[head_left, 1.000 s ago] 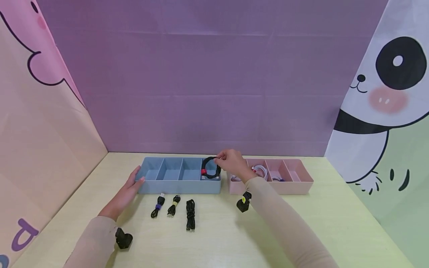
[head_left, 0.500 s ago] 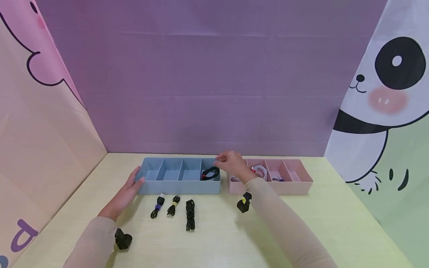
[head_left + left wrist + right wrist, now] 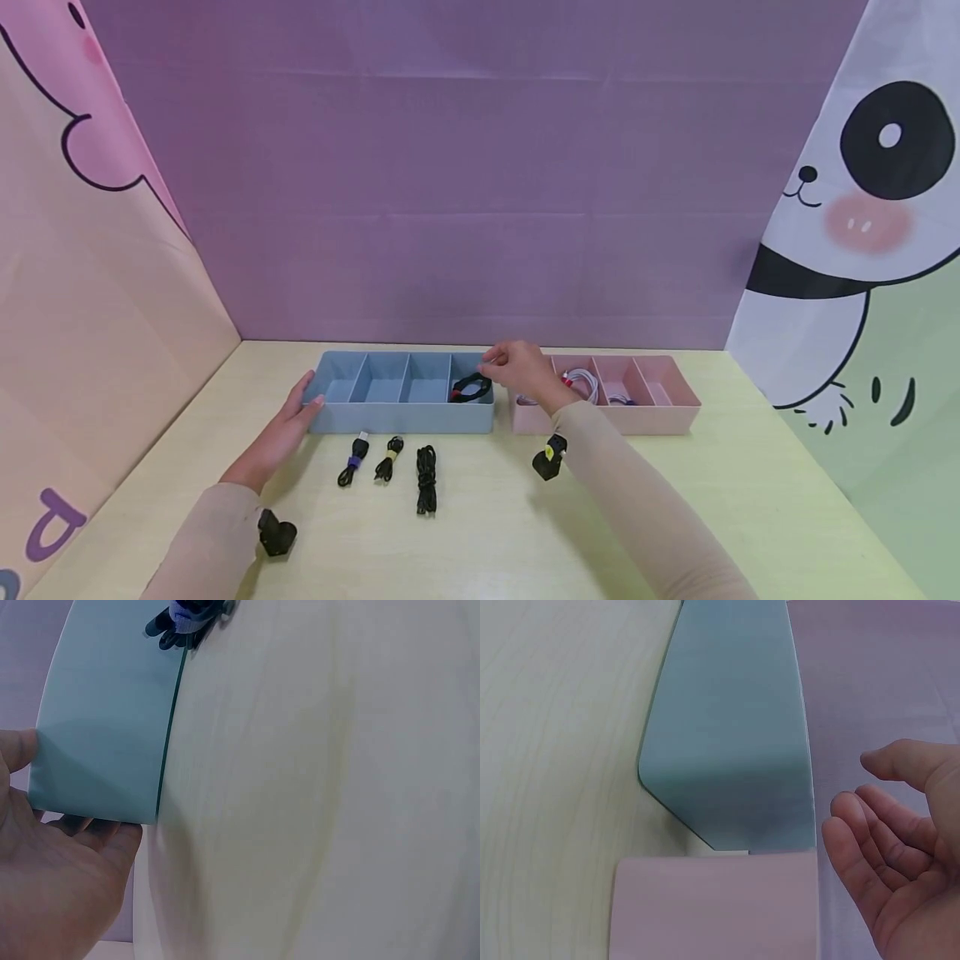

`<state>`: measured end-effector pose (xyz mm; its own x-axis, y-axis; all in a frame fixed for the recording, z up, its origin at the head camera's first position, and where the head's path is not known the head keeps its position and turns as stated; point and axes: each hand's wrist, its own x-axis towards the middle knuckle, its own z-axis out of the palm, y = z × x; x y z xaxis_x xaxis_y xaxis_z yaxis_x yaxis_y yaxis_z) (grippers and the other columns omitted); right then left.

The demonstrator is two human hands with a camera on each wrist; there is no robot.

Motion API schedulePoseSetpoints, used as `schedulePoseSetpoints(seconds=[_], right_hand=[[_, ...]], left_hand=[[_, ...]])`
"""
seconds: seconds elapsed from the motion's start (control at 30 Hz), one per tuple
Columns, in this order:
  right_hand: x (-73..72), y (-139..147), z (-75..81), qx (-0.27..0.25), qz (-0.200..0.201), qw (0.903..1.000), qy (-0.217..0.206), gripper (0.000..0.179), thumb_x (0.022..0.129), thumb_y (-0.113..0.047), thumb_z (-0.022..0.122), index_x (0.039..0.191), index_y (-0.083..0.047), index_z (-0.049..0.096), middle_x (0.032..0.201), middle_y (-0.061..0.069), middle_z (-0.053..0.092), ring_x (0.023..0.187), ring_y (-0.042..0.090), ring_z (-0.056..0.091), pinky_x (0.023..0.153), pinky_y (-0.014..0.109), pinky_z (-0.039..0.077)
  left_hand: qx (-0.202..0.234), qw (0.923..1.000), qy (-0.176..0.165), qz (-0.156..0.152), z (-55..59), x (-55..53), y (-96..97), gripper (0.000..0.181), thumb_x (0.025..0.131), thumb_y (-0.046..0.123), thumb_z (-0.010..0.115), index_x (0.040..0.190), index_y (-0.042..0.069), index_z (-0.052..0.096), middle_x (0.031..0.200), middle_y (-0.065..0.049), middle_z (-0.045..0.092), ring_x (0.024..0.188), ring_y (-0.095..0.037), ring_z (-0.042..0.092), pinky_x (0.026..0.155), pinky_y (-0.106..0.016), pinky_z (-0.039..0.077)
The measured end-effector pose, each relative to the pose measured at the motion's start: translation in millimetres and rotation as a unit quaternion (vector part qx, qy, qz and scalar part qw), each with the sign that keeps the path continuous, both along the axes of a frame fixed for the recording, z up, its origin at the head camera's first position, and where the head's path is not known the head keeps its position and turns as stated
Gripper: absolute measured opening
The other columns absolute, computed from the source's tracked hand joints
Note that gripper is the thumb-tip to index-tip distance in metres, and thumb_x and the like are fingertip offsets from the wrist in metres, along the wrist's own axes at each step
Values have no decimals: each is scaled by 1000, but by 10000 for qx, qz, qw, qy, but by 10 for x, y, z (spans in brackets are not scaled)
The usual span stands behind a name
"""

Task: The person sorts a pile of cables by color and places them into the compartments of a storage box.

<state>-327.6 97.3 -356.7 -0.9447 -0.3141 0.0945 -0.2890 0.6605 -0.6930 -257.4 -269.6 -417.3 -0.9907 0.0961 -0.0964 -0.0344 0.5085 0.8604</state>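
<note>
A blue divided storage box (image 3: 401, 419) stands on the table. My left hand (image 3: 288, 421) holds its left end, with the thumb (image 3: 19, 748) at the top edge and the fingers against the end wall. In the box's rightmost compartment lies a coiled black cable (image 3: 471, 387) with a red tie. Just above that compartment's right side is my right hand (image 3: 521, 367). In the right wrist view its fingers are loosely bent, the thumb apart, and nothing is between them.
Three bundled black cables lie before the blue box: one with a purple tie (image 3: 354, 461), one with a yellow tie (image 3: 389, 459), and a longer one (image 3: 426, 481). To the right stands a pink divided box (image 3: 645, 421) with white cables (image 3: 583, 383) inside. A purple backdrop (image 3: 480, 183) rises behind.
The coiled black cable has dropped from my right hand's fingers and now lies in the rightmost compartment of the blue box. The right hand stays above it; the left hand has not moved.
</note>
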Motion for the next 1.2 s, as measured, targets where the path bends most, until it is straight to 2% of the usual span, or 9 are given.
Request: schedulePoseSetpoints(seconds=[0.47, 0.63, 0.93, 1.2], right_hand=[[18, 23, -70, 97, 193, 9997, 65, 23, 96, -31, 70, 112, -14, 72, 99, 2, 69, 79, 14, 65, 67, 30, 55], [45, 21, -108, -43, 303, 9995, 11, 22, 95, -30, 70, 110, -14, 72, 95, 0, 68, 77, 15, 63, 65, 28, 55], [144, -17, -84, -399, 689, 9966, -232, 19, 96, -23, 69, 109, -9, 72, 94, 0, 67, 85, 15, 63, 72, 30, 54], [201, -38, -168, -286, 897, 9954, 181, 18, 95, -25, 69, 106, -11, 73, 89, -5, 69, 81, 10, 63, 72, 28, 54]], left_hand=[[80, 9999, 67, -20, -1, -9, 2, 78, 108, 50, 30, 159, 17, -18, 163, -20, -19, 146, -49, -17, 108, -75, -4], [69, 9999, 78, -14, 5, -11, 5, 77, 109, 48, 30, 159, 15, -17, 163, -21, -18, 146, -48, -16, 110, -74, -4], [81, 9999, 102, -24, 0, -7, 9, 78, 109, 48, 31, 159, 14, -17, 163, -22, -18, 146, -48, -17, 110, -74, -4], [59, 9999, 108, 4, -10, -10, 6, 76, 109, 46, 31, 159, 15, -17, 163, -22, -18, 146, -49, -16, 110, -74, -3]])
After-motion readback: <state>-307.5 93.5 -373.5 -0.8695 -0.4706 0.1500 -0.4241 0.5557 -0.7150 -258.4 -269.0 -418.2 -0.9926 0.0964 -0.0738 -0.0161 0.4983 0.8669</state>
